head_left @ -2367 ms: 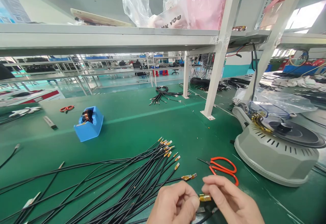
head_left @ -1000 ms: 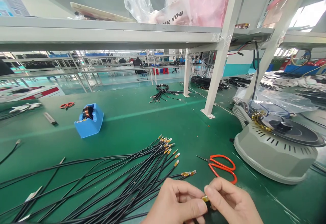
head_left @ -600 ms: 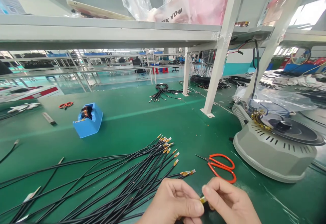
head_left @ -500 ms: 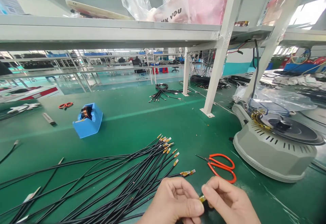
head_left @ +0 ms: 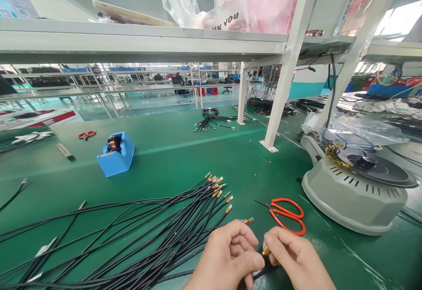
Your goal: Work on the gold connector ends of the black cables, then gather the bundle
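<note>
Right hand (head_left: 293, 255) fingers pinching yellow-taped connector (head_left: 266, 250) above green desk (head_left: 184, 153), left hand (head_left: 227, 255) curled just beside, can't tell if its fingers grip black cable (head_left: 259, 275), red-handled scissors (head_left: 286, 214) nearby

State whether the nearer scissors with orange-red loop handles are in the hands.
No, those scissors lie on the green tabletop just beyond the right hand.

Left hand (head_left: 229, 255) loosened, forefinger (head_left: 245, 232) away from connector (head_left: 266, 250)

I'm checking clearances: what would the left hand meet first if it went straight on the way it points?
Probably the gold-coloured connector pinched in the right hand, just ahead; exact depth is unclear.
</note>
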Tool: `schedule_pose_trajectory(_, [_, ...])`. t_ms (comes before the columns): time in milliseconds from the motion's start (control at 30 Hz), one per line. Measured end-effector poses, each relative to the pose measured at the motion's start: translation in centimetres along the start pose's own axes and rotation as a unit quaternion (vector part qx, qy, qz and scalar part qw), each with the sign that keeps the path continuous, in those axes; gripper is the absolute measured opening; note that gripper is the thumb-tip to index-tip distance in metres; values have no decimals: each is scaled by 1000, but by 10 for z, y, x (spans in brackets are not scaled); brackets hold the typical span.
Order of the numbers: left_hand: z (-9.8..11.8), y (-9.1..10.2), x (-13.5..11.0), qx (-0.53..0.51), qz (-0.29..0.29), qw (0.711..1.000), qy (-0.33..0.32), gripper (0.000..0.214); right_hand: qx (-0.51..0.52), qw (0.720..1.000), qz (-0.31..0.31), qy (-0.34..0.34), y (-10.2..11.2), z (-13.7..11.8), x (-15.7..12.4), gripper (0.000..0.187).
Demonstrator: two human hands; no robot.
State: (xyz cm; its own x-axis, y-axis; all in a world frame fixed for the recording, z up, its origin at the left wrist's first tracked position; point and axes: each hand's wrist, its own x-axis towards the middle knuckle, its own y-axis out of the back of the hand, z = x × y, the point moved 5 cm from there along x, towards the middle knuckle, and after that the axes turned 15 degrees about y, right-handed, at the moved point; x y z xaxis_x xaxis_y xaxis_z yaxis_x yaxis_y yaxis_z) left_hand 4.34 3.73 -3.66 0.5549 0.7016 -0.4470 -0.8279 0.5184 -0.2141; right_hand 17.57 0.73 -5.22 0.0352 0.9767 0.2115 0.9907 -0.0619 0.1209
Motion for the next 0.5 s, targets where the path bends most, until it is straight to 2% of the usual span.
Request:
schedule_pose_trajectory(100, [9,6,-4,74,50,995,-38,19,-20,999,34,-9,8,3,0,51])
schedule_pose_trajectory(167, [16,17,-7,164,122,976,-73,12,-29,997,73,-4,19,3,0,52])
schedule_pose_trajectory(233, [23,29,-11,251,195,940,-121,9,-28,996,90,1,27,4,-1,51])
schedule_pose_trajectory(300, [29,36,-16,334,253,888,-191,14,-17,995,94,-7,31,8,0,46])
schedule_pose_trajectory(333, [30,35,-19,374,263,860,-225,20,-7,995,95,-12,31,10,1,44])
schedule_pose_trajectory(400, [27,25,-20,454,222,820,-267,28,31,993,109,-16,30,11,3,45])
schedule_pose_trajectory(433, [22,18,-19,491,181,810,-265,28,53,991,121,-13,28,10,5,45])
schedule_pose_trajectory(500, [10,10,-14,533,111,807,-229,21,88,986,144,-2,28,6,8,44])
